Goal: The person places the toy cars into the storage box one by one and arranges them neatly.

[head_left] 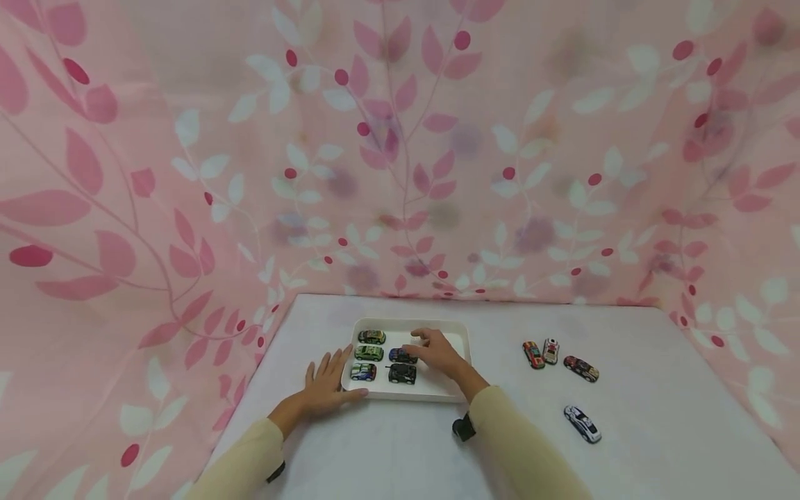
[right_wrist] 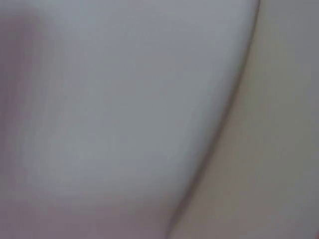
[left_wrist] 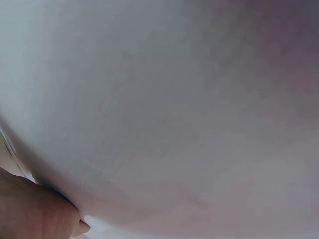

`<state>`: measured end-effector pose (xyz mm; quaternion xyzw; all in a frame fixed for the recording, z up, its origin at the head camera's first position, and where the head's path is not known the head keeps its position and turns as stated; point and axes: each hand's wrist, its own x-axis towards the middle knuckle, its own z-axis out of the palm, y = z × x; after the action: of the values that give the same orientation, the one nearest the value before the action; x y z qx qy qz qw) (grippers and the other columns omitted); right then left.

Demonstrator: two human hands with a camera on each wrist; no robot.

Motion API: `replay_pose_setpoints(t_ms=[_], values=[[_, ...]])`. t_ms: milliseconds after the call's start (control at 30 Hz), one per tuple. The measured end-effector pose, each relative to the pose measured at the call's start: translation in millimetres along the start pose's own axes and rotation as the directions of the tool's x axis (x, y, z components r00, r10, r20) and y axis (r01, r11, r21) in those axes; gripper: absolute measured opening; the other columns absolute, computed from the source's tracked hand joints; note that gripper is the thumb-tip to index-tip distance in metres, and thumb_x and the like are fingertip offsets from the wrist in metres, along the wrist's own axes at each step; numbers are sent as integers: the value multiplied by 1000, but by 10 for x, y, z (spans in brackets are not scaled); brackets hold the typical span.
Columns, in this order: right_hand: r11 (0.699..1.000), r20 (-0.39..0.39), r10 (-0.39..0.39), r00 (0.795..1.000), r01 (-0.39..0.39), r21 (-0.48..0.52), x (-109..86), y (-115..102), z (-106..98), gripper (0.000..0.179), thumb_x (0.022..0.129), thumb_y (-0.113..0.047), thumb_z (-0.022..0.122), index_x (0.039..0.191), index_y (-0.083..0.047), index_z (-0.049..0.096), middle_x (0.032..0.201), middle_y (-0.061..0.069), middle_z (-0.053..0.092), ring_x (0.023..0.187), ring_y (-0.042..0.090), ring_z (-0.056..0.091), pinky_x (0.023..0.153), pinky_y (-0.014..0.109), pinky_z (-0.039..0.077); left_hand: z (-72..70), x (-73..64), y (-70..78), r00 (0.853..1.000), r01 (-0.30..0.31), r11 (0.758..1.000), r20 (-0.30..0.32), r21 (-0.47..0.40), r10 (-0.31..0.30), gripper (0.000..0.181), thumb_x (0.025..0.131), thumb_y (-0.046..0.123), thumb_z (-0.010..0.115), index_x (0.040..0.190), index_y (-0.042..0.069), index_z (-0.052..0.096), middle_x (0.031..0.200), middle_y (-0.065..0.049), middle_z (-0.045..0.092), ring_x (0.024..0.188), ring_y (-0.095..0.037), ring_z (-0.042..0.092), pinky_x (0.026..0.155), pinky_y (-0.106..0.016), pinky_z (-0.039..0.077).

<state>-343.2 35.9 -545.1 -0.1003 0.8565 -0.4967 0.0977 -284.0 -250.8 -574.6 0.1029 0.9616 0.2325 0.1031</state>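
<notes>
A white tray (head_left: 437, 397) on the table holds several toy cars in two columns. My left hand (head_left: 325, 387) lies spread at the tray's left side, its thumb against the front left corner. Over the tray, my right hand (head_left: 439, 354) is at the right end of a dark blue toy car (head_left: 400, 355), fingers apart; contact with it is unclear. Just in front of that car sits a black toy car (head_left: 402, 374). To their left stand a yellow-green car (head_left: 371, 337), a green car (head_left: 369, 353) and a white-blue-green car (head_left: 363, 372). Neither wrist view shows the cars.
On the white table to the right of the tray lie an orange-red car (head_left: 534, 355), a white-red car (head_left: 551, 351), a dark patterned car (head_left: 581, 369) and a white-black car (head_left: 582, 424). Pink floral cloth (head_left: 400, 173) hangs behind and at both sides.
</notes>
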Motion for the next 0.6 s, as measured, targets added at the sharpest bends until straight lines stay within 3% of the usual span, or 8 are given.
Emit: replay_pose_setpoints(t_ms=[67,133,267,400,600], values=[[991,-24,-81,996,78,-110,3,-68,-63,59,93,-41,67,138,-7,54,143,20,47,125,38,53,101,54,46,9,20,-18,1000,12,1000,1,8,-12,111,79,80,55,160,25,4,166,-17,13,152,-44,4,115,-68,-7],[958,-47,-169,984,153,-243,-19,-114,-129,66,92,-48,64,145,-11,48,151,21,37,131,41,47,103,58,43,7,18,-22,1000,18,1000,-7,4,-18,112,78,78,57,160,24,5,165,-18,14,151,-45,5,114,-69,-6],[848,-65,-262,963,197,-491,-155,-141,-297,84,89,-60,59,156,-20,29,162,21,16,142,45,33,111,65,29,-24,-6,9,1000,16,1000,2,-15,-16,112,78,77,59,160,22,6,165,-20,15,151,-46,6,113,-70,-5],[779,-52,-263,963,180,-600,-372,-117,-474,91,89,-66,55,160,-24,16,165,21,-1,147,49,21,114,69,16,-62,-9,41,1000,1,1000,18,-10,-1,112,79,77,59,160,21,6,164,-21,14,150,-47,5,113,-71,-5],[675,-55,-328,943,194,-712,-637,67,-693,88,90,-69,49,160,-24,17,165,21,0,148,46,19,115,68,12,-57,-4,49,1000,8,1000,20,26,-8,112,78,77,59,160,21,7,165,-19,15,151,-46,6,114,-70,-3]])
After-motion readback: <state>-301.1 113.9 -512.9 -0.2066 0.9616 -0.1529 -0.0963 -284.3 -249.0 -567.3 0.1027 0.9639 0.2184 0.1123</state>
